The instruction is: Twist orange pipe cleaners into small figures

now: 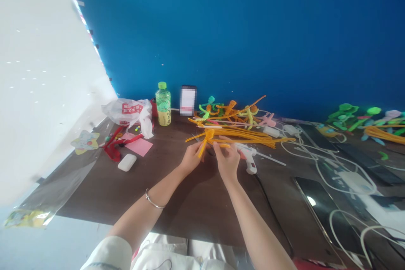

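Note:
Between my two hands is an orange pipe cleaner figure (209,136) with a round wound top and several limbs sticking out. My left hand (192,157) pinches one limb at its lower left. On the other side, my right hand (227,158) has its fingers closed on a limb at the right. Just behind the hands lies a bundle of long orange pipe cleaners (253,136). A white glue gun (250,161) rests on the table to the right of my right hand, partly covered by it.
Small pipe cleaner figures (232,107) stand by the blue wall, near a green-capped bottle (163,107) and an upright phone (188,101). At left are a plastic bag (126,107), pink paper (139,147) and a white case (127,162). Rightward lie a tablet (325,206) and tangled white cables (344,192).

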`<state>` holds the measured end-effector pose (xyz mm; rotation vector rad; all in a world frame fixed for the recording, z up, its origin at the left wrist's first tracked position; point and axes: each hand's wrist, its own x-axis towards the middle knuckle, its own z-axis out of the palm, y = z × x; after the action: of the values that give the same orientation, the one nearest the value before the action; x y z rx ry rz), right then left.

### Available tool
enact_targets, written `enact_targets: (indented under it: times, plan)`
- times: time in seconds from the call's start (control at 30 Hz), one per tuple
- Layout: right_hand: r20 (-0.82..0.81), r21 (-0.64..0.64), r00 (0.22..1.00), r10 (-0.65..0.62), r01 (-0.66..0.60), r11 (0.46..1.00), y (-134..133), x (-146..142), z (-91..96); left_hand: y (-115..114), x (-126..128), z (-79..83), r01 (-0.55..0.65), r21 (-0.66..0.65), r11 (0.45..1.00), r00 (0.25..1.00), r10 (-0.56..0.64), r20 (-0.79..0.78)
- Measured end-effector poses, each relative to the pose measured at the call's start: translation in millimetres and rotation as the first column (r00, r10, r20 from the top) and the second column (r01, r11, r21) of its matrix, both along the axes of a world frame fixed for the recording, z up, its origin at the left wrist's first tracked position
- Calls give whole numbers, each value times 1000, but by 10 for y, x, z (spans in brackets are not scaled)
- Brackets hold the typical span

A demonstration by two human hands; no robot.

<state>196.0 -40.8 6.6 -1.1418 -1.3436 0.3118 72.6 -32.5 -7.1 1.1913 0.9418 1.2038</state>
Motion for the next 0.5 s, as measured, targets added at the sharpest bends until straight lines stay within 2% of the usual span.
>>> enact_targets:
  times: [0.1, 0.3, 0.5]
  plan:
    - [17, 11, 1000, -5, 4, 1000, -6, -3, 19, 6, 5, 4, 8, 120, 993, 998, -1, -62]
    - [32, 20, 999, -3, 3, 1000, -2, 1, 21, 16, 63, 13, -58, 79, 995, 987, 46, 151]
    - [66, 19, 998, -9, 7, 1000, -21, -5, 35, -34, 94, 83, -17, 6, 1000, 971, 15, 240]
